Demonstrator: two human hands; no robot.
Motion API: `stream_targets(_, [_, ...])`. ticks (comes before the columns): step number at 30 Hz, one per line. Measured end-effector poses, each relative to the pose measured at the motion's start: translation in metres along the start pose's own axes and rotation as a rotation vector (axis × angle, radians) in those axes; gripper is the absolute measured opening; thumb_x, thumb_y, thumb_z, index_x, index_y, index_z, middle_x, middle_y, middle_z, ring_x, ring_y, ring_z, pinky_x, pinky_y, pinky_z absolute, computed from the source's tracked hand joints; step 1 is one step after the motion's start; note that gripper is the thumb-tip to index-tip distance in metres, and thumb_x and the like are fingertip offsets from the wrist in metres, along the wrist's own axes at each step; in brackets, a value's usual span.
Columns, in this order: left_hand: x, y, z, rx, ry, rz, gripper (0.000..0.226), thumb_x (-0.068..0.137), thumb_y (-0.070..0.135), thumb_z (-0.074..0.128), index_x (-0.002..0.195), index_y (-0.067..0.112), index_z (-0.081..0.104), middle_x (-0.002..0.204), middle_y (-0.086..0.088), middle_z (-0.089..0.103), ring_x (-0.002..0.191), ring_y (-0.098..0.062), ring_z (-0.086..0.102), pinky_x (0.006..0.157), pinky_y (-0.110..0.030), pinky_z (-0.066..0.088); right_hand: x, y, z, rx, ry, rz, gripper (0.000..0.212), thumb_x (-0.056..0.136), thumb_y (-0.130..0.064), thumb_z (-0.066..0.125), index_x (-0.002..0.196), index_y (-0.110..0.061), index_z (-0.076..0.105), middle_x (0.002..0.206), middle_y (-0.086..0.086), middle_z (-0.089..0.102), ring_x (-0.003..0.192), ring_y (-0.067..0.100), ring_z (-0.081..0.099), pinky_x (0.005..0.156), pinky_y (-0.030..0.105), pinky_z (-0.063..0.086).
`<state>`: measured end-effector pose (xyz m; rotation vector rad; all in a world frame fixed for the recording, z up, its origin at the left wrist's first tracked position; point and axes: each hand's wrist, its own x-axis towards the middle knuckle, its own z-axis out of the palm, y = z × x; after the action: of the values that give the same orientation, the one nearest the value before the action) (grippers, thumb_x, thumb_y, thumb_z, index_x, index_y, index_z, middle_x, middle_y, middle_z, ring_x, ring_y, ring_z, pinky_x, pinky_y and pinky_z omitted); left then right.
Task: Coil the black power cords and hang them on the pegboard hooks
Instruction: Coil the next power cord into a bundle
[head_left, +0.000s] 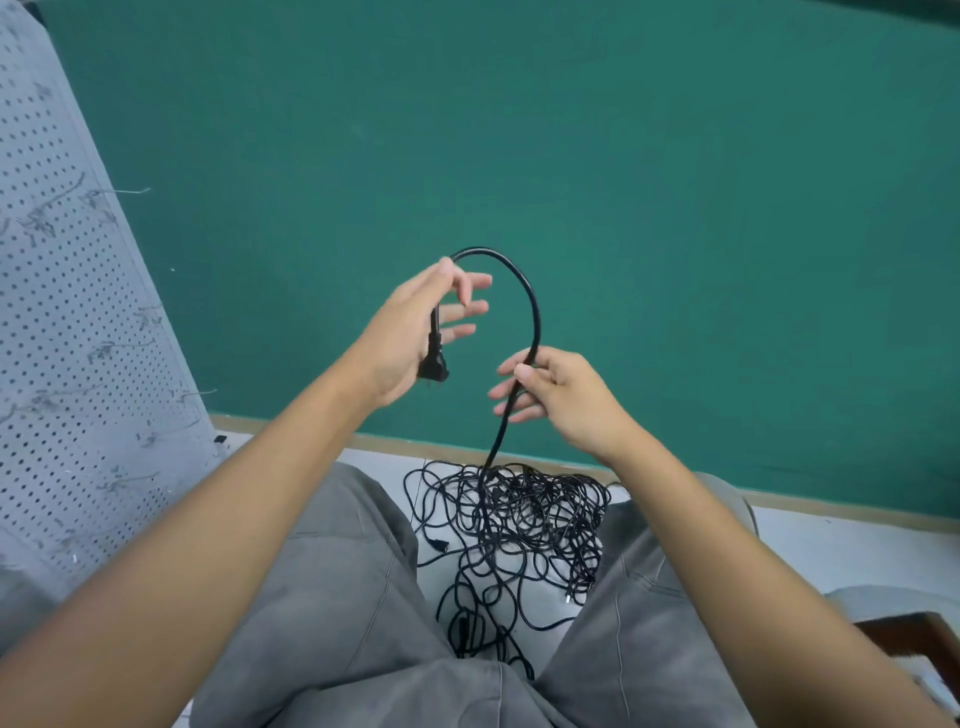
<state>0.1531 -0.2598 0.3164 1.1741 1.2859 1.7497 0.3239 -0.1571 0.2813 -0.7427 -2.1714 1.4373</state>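
Note:
A black power cord (527, 291) arches between my two hands in front of the green wall. My left hand (410, 332) pinches it near its plug end between thumb and forefinger, and the plug (432, 366) hangs down by the palm. My right hand (556, 395) pinches the same cord lower down, between thumb and fingers. From there the cord drops to a tangled pile of black cords (519, 525) on the pale floor between my knees. The grey pegboard (62, 312) stands at the left, leaning back, with thin wire hooks (130, 192) sticking out of it.
My legs in grey trousers (332, 597) flank the pile. A green wall (675, 208) with a tan baseboard fills the back. A dark brown object (909, 639) sits at the lower right edge.

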Motion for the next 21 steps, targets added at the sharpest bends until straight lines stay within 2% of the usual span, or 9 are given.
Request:
stream_targets(2, [-0.008, -0.008, 0.007, -0.173, -0.037, -0.041, 0.041, 0.113, 0.039, 0.030, 0.088, 0.015, 0.053, 0.139, -0.013, 0.064, 0.124, -0.037, 0.064, 0.109, -0.044, 0.051, -0.007, -0.008, 0.004, 0.043, 0.022, -0.029, 0.015, 0.109, -0.006, 0.042, 0.111, -0.006, 0.057, 0.095, 0.018, 0.073, 0.066, 0.019, 0.073, 0.062, 0.024, 0.057])
stream_targets(4, [-0.015, -0.014, 0.013, -0.355, -0.035, -0.077, 0.044, 0.112, 0.042, 0.027, 0.102, 0.010, 0.056, 0.138, -0.020, 0.063, 0.122, -0.041, 0.065, 0.107, -0.044, 0.052, -0.014, -0.016, 0.008, 0.082, 0.032, -0.032, 0.017, 0.108, -0.008, 0.047, 0.115, 0.003, 0.057, 0.090, 0.014, 0.075, 0.061, 0.019, 0.072, 0.058, 0.023, 0.054])
stream_targets(6, [-0.018, -0.017, 0.016, -0.450, -0.009, -0.116, 0.053, 0.111, 0.047, 0.024, 0.122, 0.005, 0.056, 0.135, -0.023, 0.065, 0.122, -0.040, 0.066, 0.106, -0.041, 0.053, -0.020, -0.020, 0.011, 0.140, 0.072, -0.004, 0.021, 0.106, -0.009, 0.052, 0.110, 0.009, 0.060, 0.084, 0.013, 0.075, 0.057, 0.018, 0.070, 0.054, 0.022, 0.050])
stream_targets(9, [-0.019, -0.016, 0.014, -0.533, -0.041, -0.177, 0.063, 0.110, 0.050, 0.023, 0.145, 0.004, 0.046, 0.135, -0.026, 0.064, 0.126, -0.041, 0.063, 0.111, -0.041, 0.049, -0.028, -0.018, 0.011, 0.178, 0.132, 0.034, 0.019, 0.102, -0.011, 0.060, 0.098, 0.006, 0.068, 0.077, 0.010, 0.076, 0.055, 0.018, 0.069, 0.051, 0.020, 0.048])
stream_targets(12, [-0.018, -0.010, 0.012, -0.590, -0.131, -0.240, 0.066, 0.110, 0.052, 0.022, 0.151, 0.004, 0.040, 0.141, -0.028, 0.058, 0.133, -0.041, 0.057, 0.118, -0.044, 0.041, -0.034, -0.015, 0.012, 0.194, 0.113, 0.051, 0.014, 0.100, -0.010, 0.064, 0.091, -0.002, 0.072, 0.074, 0.008, 0.075, 0.055, 0.019, 0.070, 0.049, 0.019, 0.047])
stream_targets(16, [-0.018, -0.011, 0.014, -0.480, -0.248, -0.237, 0.071, 0.108, 0.058, 0.015, 0.154, 0.011, 0.039, 0.148, -0.016, 0.057, 0.137, -0.036, 0.054, 0.114, -0.057, 0.042, -0.041, -0.015, 0.017, 0.194, 0.047, 0.082, 0.014, 0.098, -0.012, 0.066, 0.088, -0.006, 0.073, 0.076, 0.013, 0.076, 0.057, 0.021, 0.072, 0.048, 0.020, 0.049])
stream_targets(19, [-0.020, -0.008, 0.017, -0.500, -0.251, -0.245, 0.073, 0.107, 0.060, 0.017, 0.152, 0.010, 0.046, 0.137, -0.010, 0.065, 0.123, -0.032, 0.064, 0.103, -0.058, 0.051, -0.046, -0.013, 0.017, 0.211, 0.027, 0.130, 0.020, 0.098, -0.016, 0.067, 0.093, 0.003, 0.073, 0.086, 0.022, 0.076, 0.065, 0.024, 0.075, 0.055, 0.022, 0.057])
stream_targets(21, [-0.019, -0.005, 0.020, -0.463, -0.225, -0.266, 0.075, 0.107, 0.061, 0.017, 0.148, 0.009, 0.051, 0.124, -0.005, 0.069, 0.108, -0.026, 0.068, 0.090, -0.050, 0.058, -0.048, -0.012, 0.014, 0.229, 0.070, 0.137, 0.032, 0.101, -0.025, 0.061, 0.097, 0.005, 0.072, 0.091, 0.025, 0.075, 0.073, 0.028, 0.076, 0.062, 0.027, 0.062])
